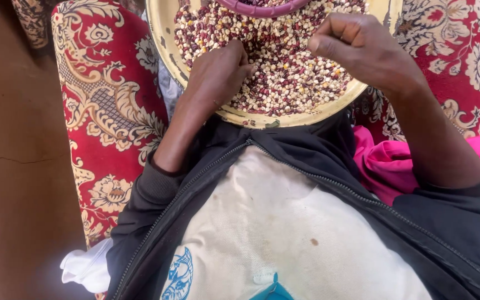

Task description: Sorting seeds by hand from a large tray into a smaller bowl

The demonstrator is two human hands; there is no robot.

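A round cream-yellow metal tray rests on my lap, filled with a mix of pale maize kernels and dark red beans. My left hand lies on the grain at the tray's left side, fingers curled down into it. Over the right side of the tray hovers my right hand, closed in a loose fist; whether it holds grains is hidden. A purple bowl's rim shows at the top edge, sitting in the grain.
I sit on a red cushion with a cream floral pattern. A bright pink cloth lies at my right side. A white cloth sits at lower left. Brown earthen floor runs along the left.
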